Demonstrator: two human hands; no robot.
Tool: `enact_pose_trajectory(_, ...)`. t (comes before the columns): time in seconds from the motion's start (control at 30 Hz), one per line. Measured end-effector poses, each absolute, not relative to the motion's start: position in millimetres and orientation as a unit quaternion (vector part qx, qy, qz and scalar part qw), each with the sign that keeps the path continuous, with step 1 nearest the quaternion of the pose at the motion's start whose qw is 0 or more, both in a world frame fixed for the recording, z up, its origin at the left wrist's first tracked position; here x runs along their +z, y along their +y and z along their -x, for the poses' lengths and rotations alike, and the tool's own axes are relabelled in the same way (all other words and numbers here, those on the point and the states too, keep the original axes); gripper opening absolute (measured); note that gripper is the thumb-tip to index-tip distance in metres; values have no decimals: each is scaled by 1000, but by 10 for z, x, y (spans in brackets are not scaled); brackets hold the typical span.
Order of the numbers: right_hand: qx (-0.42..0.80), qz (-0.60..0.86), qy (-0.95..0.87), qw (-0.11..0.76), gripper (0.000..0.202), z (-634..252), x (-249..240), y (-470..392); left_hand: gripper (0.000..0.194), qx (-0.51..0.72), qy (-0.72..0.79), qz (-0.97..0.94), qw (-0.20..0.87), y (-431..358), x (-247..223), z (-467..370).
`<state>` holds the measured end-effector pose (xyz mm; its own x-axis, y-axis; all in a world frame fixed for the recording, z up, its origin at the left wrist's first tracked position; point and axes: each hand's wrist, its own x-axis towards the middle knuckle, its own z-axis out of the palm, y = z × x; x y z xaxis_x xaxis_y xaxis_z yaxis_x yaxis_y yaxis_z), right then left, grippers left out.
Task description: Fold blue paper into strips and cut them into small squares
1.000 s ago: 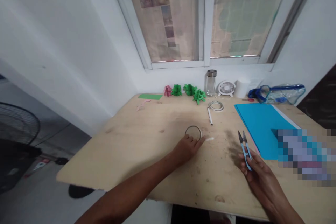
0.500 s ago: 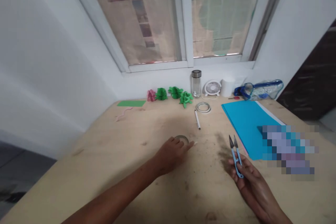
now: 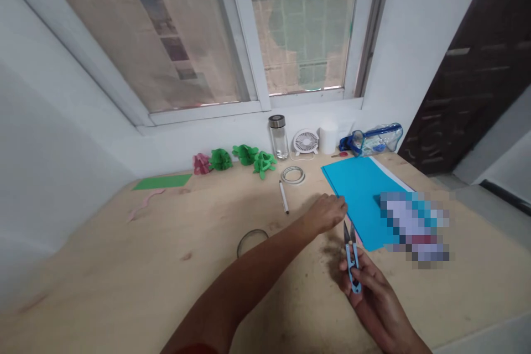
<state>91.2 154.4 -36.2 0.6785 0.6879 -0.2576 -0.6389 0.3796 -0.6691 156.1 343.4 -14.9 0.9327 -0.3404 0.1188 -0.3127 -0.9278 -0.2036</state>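
Note:
My right hand (image 3: 369,287) is wrapped round a pair of light-blue thread snips (image 3: 354,268), whose dark pointed blades face away from me, slightly apart. My left hand (image 3: 327,213) reaches across in front of it, fingers curled together just beyond the blade tips, by the left edge of the blue paper (image 3: 359,188). What those fingers hold, if anything, is hidden. A thin dark ring (image 3: 239,243) rests on the wooden table (image 3: 157,282), partly covered by my left forearm. A white pen (image 3: 284,197) lies behind that forearm, near a white roll of tape (image 3: 293,175).
Along the wall stand pink (image 3: 202,164) and green folded-paper shapes (image 3: 220,159), a glass bottle (image 3: 279,138), a small white fan (image 3: 306,142) and a clear blue-trimmed pouch (image 3: 377,139). Green paper (image 3: 161,181) and a wavy pink strip (image 3: 145,203) lie at left. A pixelated patch covers something at right.
My left hand has left the dark ring and moved right, to near the snips and blue paper. The right hand still holds the snips. The camera view has turned to the right.

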Motion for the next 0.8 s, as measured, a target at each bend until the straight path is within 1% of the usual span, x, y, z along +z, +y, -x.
enact_pose_trajectory(0.13, 390, 383, -30, 837, 35, -978, -340, 1531, 15, -74, 196, 972, 107, 3346, -226, -1735)
enact_pose_trajectory(0.27, 360, 410, -10, 838, 35, -1138, -271, 1506, 18, -79, 214, 966, 118, 3367, -299, -1794)
enact_pose_trajectory(0.47, 251, 484, 38, 838, 42, -1453, -161, 1440, 12, -94, 227, 961, 124, 3394, -381, -1799)
enact_pose_trajectory(0.63, 166, 569, 4, 805, 45, -1581, -148, 1418, 8, -103, 228, 959, 130, 3368, -404, -1787)
enact_pose_trajectory(0.8, 114, 576, -4, 809, 42, -1661, -186, 1467, 11, -104, 240, 955, 139, 3348, -352, -1764)
